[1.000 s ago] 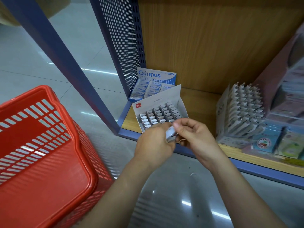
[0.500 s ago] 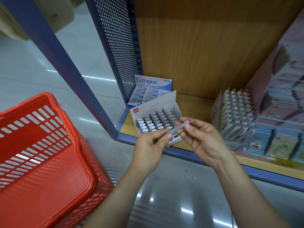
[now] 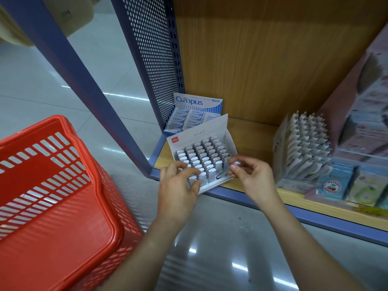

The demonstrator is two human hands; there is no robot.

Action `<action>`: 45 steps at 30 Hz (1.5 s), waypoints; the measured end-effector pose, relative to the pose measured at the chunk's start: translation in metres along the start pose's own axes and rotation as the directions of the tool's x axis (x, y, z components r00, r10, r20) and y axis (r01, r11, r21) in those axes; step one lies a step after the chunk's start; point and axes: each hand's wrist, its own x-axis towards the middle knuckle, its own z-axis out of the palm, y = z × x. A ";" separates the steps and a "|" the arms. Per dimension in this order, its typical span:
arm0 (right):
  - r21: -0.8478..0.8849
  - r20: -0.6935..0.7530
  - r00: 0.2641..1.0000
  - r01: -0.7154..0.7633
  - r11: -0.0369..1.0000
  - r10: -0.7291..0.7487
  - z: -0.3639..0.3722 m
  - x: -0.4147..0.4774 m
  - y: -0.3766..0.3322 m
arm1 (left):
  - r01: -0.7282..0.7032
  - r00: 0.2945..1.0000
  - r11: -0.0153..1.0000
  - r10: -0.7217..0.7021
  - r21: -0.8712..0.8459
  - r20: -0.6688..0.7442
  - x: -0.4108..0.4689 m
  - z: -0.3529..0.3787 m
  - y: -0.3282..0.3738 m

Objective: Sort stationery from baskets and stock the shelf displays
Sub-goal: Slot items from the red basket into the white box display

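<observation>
Hands split since half a sec ago: L hand (image 3: 178,185) let go of refill case (image 3: 223,173), now bent over display box (image 3: 210,128) front-left row; gripping or just touching, can't tell. R hand (image 3: 252,175) alone pinches case at box's front-right corner, prob. slotting in next.

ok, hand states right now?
Left hand: open, resting on the front-row small grey-white cases in the white cardboard display box.
Right hand: pinching one slim grey-white plastic case.
</observation>
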 end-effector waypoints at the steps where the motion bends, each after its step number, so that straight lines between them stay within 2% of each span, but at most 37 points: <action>1: -0.053 0.015 1.000 0.022 0.998 -0.022 0.000 0.001 0.000 | -0.003 1.000 1.000 0.003 0.004 0.010 0.001 0.000 0.000; 6: -0.322 0.140 0.973 0.218 0.921 -0.182 0.002 0.003 -0.004 | -0.008 0.999 1.000 0.009 -0.022 0.052 0.004 0.002 -0.001; 9: -0.425 0.164 0.902 0.430 0.796 -0.400 0.005 0.006 0.000 | -0.020 0.999 0.998 0.022 -0.053 0.044 0.006 0.004 -0.005; 12: -0.523 0.246 0.818 0.564 0.639 -0.521 0.008 0.008 0.007 | -0.028 0.998 0.997 0.032 -0.077 0.053 0.006 0.004 -0.006; 16: -0.555 0.292 0.779 0.610 0.565 -0.555 0.003 0.013 0.011 | -0.028 0.998 0.995 0.033 -0.091 0.049 0.006 0.001 -0.006; 24: -0.519 0.329 0.747 0.654 0.550 -0.578 -0.001 0.023 0.015 | 0.027 0.998 0.989 -0.018 -0.144 0.066 0.009 -0.002 -0.005; 29: -0.610 0.429 0.677 0.706 0.360 -0.598 -0.002 0.024 0.024 | -0.003 0.996 0.997 0.010 -0.077 0.091 0.011 -0.002 -0.007; 31: -0.612 0.434 0.656 0.718 0.333 -0.617 -0.002 0.022 0.024 | 0.007 0.996 0.998 -0.001 -0.068 0.089 0.011 -0.003 -0.008; 34: -0.608 0.341 0.653 0.702 0.372 -0.676 -0.001 0.013 0.023 | 0.029 0.994 0.996 -0.020 -0.084 0.107 0.010 -0.003 -0.008; 36: -0.626 0.259 0.696 0.649 0.433 -0.670 -0.001 0.007 0.023 | 0.023 0.992 0.998 -0.016 -0.060 0.125 0.010 -0.003 -0.008; 39: -0.690 0.168 0.841 0.473 0.547 -0.515 -0.001 0.005 0.016 | -0.001 0.990 1.000 0.004 -0.016 0.141 0.012 -0.003 -0.009; 41: -0.699 0.180 0.916 0.376 0.608 -0.359 0.002 0.008 0.010 | -0.006 0.989 1.000 0.006 0.002 0.149 0.014 -0.003 -0.009; 43: -0.621 0.231 0.941 0.339 0.707 -0.248 0.010 0.007 0.009 | 0.004 0.991 1.000 -0.006 0.014 0.136 0.017 -0.004 -0.009; 45: -0.532 0.251 0.937 0.344 0.774 -0.244 0.018 -0.001 0.011 | 0.015 0.995 0.999 -0.019 0.037 0.101 0.020 -0.005 -0.011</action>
